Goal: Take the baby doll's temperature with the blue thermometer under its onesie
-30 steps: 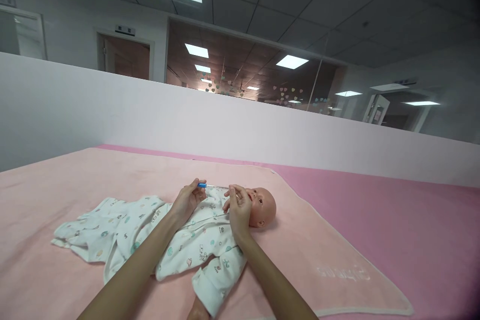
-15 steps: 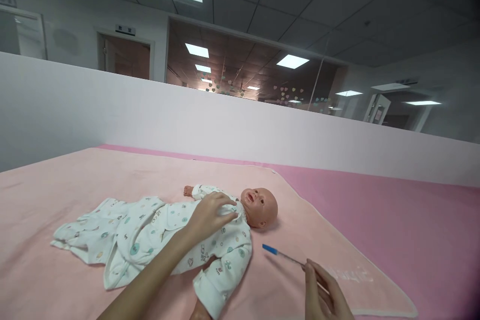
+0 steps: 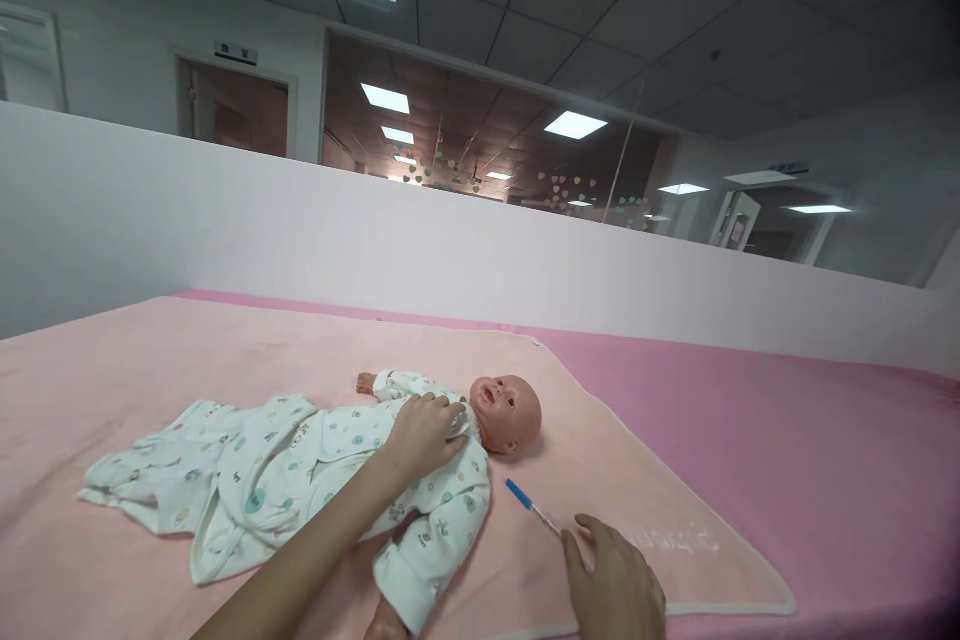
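A baby doll (image 3: 506,415) lies on its back in a white patterned outfit (image 3: 442,510), its head to the right. My left hand (image 3: 424,435) rests on the doll's upper chest by the collar; its thumb and fingers are apart, with cloth showing between them. On the blanket beside the doll's shoulder is a slim clear stick with a blue end (image 3: 519,493), which looks like a glass thermometer. My right hand (image 3: 611,580) is at the clear end of the thermometer, fingers spread and the thumb near or touching its tip.
A light pink blanket (image 3: 585,460) with pale lettering lies under the doll, over a darker pink surface (image 3: 720,410). Behind stands a low white wall (image 3: 420,250). Beyond it are a large window (image 3: 465,130) and a doorway (image 3: 236,110).
My right hand has moved left and opened, putting the thermometer down on the blanket. My left hand's fingers have curled slightly at the collar. The view has shifted a little.
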Demonstrator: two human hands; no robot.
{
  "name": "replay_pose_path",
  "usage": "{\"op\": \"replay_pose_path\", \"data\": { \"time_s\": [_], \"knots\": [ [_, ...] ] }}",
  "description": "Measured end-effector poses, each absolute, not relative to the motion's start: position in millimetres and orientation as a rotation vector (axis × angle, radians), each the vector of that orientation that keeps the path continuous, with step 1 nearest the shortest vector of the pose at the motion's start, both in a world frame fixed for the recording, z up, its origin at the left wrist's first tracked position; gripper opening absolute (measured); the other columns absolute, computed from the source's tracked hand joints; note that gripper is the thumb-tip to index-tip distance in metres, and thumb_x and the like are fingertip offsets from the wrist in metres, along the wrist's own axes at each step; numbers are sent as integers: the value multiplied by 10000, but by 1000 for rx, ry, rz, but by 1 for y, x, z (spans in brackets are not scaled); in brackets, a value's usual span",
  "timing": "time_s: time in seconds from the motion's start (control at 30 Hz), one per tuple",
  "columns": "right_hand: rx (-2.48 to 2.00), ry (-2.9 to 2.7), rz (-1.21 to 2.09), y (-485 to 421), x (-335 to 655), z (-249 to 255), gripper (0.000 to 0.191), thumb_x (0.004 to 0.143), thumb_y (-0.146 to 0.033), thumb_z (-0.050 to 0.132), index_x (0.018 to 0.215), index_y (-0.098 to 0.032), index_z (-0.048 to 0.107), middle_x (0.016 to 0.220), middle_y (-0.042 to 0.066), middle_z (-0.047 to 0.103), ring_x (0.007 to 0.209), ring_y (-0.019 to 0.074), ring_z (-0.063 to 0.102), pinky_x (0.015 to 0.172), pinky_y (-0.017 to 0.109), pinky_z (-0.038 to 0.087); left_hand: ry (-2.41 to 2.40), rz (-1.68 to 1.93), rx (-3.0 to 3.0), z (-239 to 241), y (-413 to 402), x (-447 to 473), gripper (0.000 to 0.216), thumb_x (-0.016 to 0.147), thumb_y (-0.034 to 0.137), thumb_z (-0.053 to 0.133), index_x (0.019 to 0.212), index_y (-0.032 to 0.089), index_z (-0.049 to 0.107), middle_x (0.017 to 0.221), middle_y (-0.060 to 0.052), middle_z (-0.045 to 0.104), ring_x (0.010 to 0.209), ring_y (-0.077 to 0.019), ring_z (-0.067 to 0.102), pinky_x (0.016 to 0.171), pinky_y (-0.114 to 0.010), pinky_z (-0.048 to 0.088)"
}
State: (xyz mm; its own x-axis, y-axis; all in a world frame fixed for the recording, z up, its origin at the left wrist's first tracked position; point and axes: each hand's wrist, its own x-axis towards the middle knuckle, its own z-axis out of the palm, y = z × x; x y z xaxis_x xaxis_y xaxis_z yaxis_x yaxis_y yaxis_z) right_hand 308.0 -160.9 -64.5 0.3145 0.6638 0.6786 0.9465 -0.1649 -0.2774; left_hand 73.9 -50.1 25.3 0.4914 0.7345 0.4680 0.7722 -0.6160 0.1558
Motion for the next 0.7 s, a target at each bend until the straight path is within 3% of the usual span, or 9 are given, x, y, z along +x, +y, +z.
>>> {"op": "replay_pose_path", "data": {
  "time_s": [0.13, 0.37, 0.53, 0.7],
  "knots": [
    [-1634, -1480, -633, -151, 270, -37, 247, 778, -355, 459, 805, -167, 617, 774, 91, 651, 689, 230, 583, 649, 348, 413, -1346, -912, -2687, 19, -41, 72, 251, 811, 294, 412, 811, 213, 650, 775, -68, 599, 775, -198, 506, 674, -280, 313],
    [-1305, -1779, -411, -87, 209, 14, 158, 797, -191, 425, 767, -207, 580, 684, 38, 620, 629, 179, 552, 600, 289, 383, -1333, -1138, -2776, 11, -38, 66, 228, 798, 273, 428, 821, 222, 649, 798, -46, 618, 772, -179, 502, 672, -260, 308],
    [-1127, -1932, -317, -40, 190, 9, 224, 793, -106, 364, 733, -190, 562, 704, 43, 608, 667, 157, 541, 634, 272, 390, -1464, -1103, -2708, 9, -33, 67, 109, 685, 182, 472, 644, 157, 570, 680, -64, 572, 676, -179, 487, 566, -249, 276],
    [-1053, -1828, -234, -38, 190, -11, 257, 744, -73, 340, 819, -161, 570, 749, 59, 591, 708, 162, 529, 648, 272, 410, -1417, -1102, -2750, 6, -31, 67, 147, 705, 198, 439, 710, 162, 581, 734, -72, 578, 734, -193, 492, 603, -254, 306]
  ]
}}
